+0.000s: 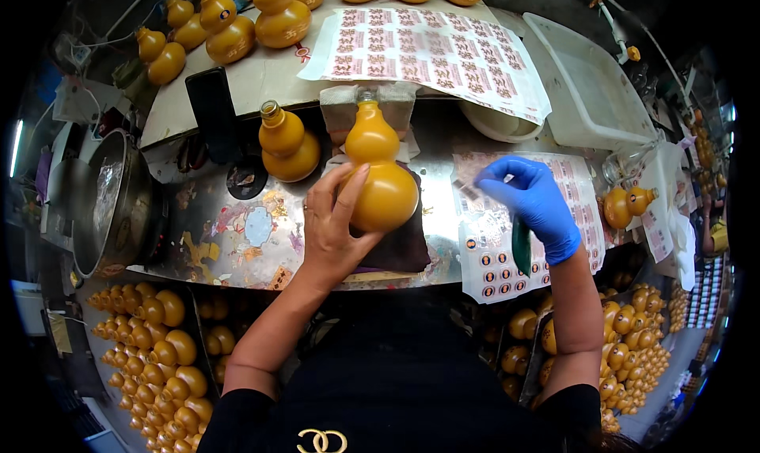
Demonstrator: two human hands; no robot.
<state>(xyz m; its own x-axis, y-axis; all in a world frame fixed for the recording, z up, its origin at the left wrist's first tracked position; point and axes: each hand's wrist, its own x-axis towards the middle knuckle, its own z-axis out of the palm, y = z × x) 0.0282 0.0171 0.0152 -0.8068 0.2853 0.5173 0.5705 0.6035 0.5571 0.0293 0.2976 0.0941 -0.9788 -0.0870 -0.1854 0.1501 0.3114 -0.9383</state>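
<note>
A glossy amber gourd-shaped bottle (pixel 385 196) lies tilted over a dark cloth (pixel 400 251), its neck toward a folded pale cloth (pixel 336 97). My left hand (pixel 332 216) is closed round the left side of its lower bulb, fingers spread over the surface. My right hand (pixel 530 192), in a blue glove, is above printed label sheets (pixel 495 275) to the right. Its fingers are closed on a dark green flat-handled tool (pixel 521 247) that hangs below the palm. By its fingertips is a small pale piece, blurred, which I cannot make out.
Another gourd bottle (pixel 290 148) stands left, beside a phone (pixel 214 109) on a stand. Several more bottles line the back shelf around a large label sheet (pixel 427 53). A metal pan (pixel 111 200) is far left; a plastic tub (pixel 590 89) is back right. Crates of gourd bottles (pixel 158 358) flank me below.
</note>
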